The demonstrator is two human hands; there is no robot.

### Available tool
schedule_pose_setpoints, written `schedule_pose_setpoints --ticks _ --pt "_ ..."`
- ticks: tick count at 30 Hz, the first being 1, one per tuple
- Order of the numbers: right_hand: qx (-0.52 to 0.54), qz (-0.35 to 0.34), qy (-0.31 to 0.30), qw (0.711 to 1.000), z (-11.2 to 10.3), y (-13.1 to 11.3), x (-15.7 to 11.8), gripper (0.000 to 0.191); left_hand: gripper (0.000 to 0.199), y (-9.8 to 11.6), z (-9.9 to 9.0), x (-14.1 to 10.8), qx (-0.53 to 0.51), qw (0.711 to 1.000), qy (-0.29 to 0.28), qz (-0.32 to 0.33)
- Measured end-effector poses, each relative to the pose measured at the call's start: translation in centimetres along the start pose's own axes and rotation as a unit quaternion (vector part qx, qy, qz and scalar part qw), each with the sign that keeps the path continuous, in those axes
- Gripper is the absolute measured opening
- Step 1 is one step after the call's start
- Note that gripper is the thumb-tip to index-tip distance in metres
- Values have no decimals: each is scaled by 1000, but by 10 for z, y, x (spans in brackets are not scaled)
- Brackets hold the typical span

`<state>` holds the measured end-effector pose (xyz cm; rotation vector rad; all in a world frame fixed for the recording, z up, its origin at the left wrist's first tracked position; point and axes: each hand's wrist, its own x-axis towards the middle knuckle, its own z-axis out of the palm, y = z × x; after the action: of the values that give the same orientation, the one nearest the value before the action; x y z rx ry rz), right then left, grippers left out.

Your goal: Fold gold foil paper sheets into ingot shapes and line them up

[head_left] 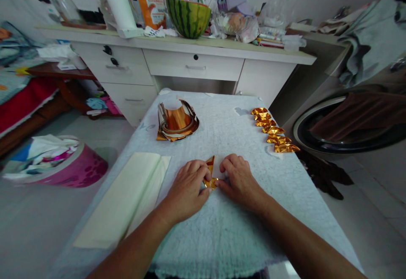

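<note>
A small piece of gold foil paper (209,164), partly folded, lies on the cloth-covered table between my hands. My left hand (190,186) is closed on its left side, with fingers curled over the foil. My right hand (239,179) has its fingers curled, and its thumb tip touches the foil's lower right corner. Beyond my left hand sits a curled stack of gold foil sheets (176,120). At the right edge stands a row of several folded gold foil pieces (274,130). To the left lies a folded cream paper stack (127,198).
A pale blue cloth covers the table (228,241). Behind it stands a white drawer desk (193,63) holding half a watermelon (188,16) and clutter. A pink waste bin (79,169) is on the floor at left; a front-loading washing machine (304,120) stands at right.
</note>
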<state>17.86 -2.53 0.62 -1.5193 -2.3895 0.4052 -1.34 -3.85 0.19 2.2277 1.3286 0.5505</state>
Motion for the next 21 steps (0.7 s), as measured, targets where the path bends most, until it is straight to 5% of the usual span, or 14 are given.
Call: schedule_pose_setpoints --ticks 9,21 --pt "9 8 9 1000 -7 15 1 19 21 2 0 0 3 1000 7 -3" --pt "82 -60 27 994 -10 -2 -3 24 16 3 1 0 14 1000 9 -2"
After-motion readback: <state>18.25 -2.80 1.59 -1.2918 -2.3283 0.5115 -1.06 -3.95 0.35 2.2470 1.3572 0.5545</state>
